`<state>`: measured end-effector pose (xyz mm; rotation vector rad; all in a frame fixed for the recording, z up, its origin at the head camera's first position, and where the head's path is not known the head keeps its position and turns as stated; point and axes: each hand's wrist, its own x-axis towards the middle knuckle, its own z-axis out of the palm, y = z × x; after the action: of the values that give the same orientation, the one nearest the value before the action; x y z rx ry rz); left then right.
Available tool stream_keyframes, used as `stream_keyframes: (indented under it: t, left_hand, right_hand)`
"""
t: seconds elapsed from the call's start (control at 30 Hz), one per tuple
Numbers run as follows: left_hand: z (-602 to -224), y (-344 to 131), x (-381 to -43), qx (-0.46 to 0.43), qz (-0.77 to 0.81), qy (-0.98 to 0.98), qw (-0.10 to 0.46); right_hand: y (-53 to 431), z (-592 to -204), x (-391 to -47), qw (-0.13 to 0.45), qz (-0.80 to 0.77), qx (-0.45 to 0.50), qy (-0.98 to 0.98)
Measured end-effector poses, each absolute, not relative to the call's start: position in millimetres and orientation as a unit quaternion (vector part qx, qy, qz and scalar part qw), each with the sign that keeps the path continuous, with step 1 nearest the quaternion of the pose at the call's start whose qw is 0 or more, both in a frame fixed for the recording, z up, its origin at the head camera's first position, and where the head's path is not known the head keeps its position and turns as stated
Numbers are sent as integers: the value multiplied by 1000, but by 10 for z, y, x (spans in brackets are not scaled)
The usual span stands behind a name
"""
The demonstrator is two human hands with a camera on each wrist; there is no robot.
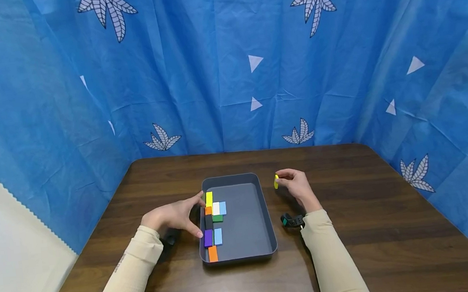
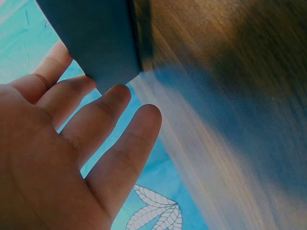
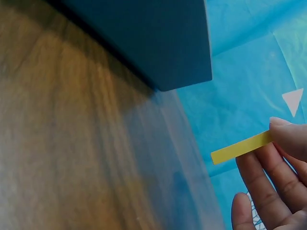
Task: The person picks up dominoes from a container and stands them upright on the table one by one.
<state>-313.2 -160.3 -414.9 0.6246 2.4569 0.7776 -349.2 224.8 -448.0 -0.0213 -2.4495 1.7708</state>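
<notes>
A dark grey tray (image 1: 246,229) lies on the table with several coloured blocks along its left side. Among them are a purple block (image 1: 208,238), a black block (image 1: 209,221), orange ones, a white block (image 1: 216,208) and light blue ones. My left hand (image 1: 177,216) reaches over the tray's left wall, thumb and fingers spread apart; in the left wrist view its fingers extend beside the tray's wall (image 2: 96,38). Right of the tray, my right hand (image 1: 298,187) pinches a yellow block (image 3: 241,147) between thumb and fingers, raised above the table.
The brown wooden table (image 1: 352,228) stretches around the tray. A black strap (image 1: 293,220) is at the right wrist. Behind the table hangs a blue curtain (image 1: 193,74) with leaf prints, and a pale cloth (image 1: 11,252) hangs on the left.
</notes>
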Motion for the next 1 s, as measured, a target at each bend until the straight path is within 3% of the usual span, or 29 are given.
stream_keyframes:
  t: [1.0]
  left_hand:
    - [-4131,-1594,-3124,221,277,904,238]
  right_hand:
    - [2336,-4634,-3523,33,593,-21,-804]
